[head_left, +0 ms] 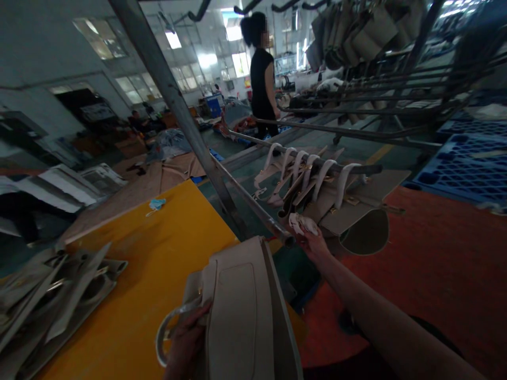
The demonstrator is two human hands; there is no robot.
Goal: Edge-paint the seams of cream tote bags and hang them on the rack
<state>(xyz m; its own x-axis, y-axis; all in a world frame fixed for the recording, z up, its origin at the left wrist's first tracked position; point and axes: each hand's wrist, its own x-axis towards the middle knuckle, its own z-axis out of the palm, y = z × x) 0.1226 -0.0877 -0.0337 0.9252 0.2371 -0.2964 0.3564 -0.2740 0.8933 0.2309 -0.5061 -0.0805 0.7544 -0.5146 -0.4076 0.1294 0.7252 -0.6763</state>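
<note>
Cream leather handbag (241, 311): over the yellow worktop (138, 264), near the wearer; contact with the surface cannot be told; long axis runs forward-back, top edge pointing away.
Left grip (184, 343): closed round the curved handle (160, 330); the nearer hand.
Right grip (311, 243): closed on crumpled pale paper tags (303, 224), just beyond the bag's far right corner.
Steel rail (328, 168): carries beige bags (317, 184), ahead.

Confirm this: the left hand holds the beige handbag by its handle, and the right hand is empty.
Wrong: the right hand is not empty; it holds a pale crumpled scrap, as the head view shows. The left hand does hold the handbag by its handle.
</note>
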